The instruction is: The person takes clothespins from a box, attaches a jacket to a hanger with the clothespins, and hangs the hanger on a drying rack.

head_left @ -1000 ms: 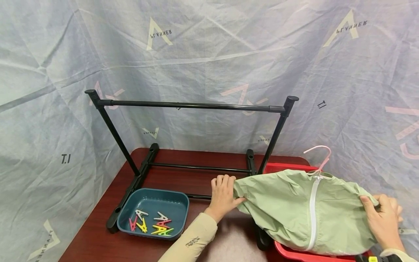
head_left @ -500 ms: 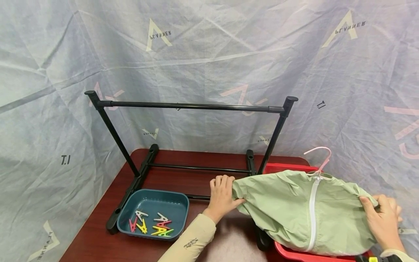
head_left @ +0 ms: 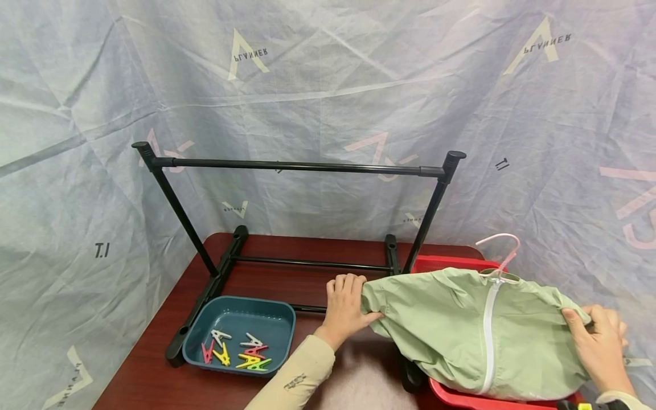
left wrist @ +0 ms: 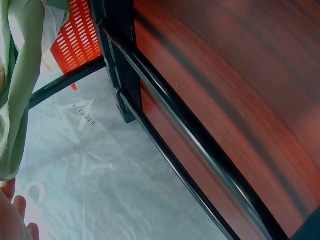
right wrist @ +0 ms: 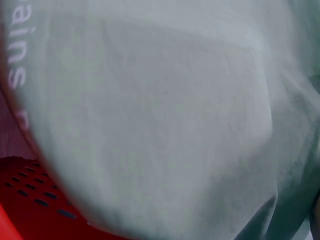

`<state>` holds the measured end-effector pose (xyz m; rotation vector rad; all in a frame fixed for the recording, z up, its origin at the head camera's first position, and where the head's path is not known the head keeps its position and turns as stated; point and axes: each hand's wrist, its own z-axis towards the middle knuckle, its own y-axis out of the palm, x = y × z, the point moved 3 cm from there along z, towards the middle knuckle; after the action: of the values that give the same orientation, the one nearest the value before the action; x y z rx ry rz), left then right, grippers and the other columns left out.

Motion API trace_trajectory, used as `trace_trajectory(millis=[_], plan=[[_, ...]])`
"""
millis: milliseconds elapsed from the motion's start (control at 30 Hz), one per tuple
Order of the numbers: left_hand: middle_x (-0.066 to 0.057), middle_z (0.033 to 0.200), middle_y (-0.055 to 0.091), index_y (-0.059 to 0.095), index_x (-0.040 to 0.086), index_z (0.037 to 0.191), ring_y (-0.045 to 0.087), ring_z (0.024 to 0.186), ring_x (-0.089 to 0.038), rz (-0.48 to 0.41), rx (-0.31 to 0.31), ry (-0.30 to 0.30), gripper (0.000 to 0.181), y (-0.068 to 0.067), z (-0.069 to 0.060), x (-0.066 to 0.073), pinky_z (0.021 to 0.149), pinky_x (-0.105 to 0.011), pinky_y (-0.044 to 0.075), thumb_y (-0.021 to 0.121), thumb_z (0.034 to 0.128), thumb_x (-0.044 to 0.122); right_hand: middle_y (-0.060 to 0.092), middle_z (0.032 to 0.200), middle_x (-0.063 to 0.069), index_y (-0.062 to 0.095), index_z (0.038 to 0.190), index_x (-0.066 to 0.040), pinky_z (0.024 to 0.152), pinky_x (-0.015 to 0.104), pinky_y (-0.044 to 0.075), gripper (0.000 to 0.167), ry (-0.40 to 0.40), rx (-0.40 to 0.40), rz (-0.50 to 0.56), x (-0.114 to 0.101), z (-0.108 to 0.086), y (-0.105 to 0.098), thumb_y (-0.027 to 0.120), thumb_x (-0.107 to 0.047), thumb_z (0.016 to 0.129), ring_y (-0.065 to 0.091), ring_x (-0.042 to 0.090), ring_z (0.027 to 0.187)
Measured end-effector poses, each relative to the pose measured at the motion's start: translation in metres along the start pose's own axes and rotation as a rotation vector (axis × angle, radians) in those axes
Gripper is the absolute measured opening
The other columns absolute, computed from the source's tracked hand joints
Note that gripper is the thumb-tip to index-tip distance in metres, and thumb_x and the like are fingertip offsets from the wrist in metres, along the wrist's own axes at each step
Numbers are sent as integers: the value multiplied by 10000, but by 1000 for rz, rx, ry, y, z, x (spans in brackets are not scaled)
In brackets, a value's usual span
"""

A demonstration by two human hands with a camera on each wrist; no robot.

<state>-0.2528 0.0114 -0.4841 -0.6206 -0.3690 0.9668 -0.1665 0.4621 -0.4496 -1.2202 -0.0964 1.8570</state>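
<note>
A light green jacket (head_left: pixel 441 324) with a white zipper is stretched between my two hands on the right of the head view. Out of its collar rises the hook of a pink hanger (head_left: pixel 507 256). My left hand (head_left: pixel 344 310) grips the end of one sleeve, thumb in front. At the other side my right hand (head_left: pixel 601 339) pinches the opposite sleeve, its thumb on the fabric. Below the jacket is a red basket (head_left: pixel 456 263), largely covered by it. In the right wrist view the jacket (right wrist: pixel 165 120) fills most of the picture.
A black rack (head_left: pixel 302 165) stands on the dark red table (head_left: pixel 143 364), left of the jacket. In front of its left foot sits a blue tray (head_left: pixel 279 307) with several colored clothespins (head_left: pixel 222 354). A grey printed cloth (head_left: pixel 307 80) hangs behind.
Both hands keep their hold on the sleeves. My left hand and its sleeve end have shifted very slightly left; the hanger hook sits a little lower.
</note>
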Motion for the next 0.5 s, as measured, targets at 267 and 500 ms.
trace_trajectory(millis=[267,500], plan=[[-20,1035,528,543,119,1173,462,944,-211,-43,-37,-13,918,-5,-2,-5,803,-379,354,835,540,716,300,921,-279,493,791,-176,949,660,57,237,23,7,16,-2,1,1,586,-223,1005,150,-74,938],[-22,1027,529,549,123,1159,471,942,-218,-53,-33,-19,908,-6,-9,-11,784,-380,353,842,529,707,290,923,-277,489,795,-177,970,664,39,238,41,-8,10,-2,1,0,573,-224,1012,143,-69,931]])
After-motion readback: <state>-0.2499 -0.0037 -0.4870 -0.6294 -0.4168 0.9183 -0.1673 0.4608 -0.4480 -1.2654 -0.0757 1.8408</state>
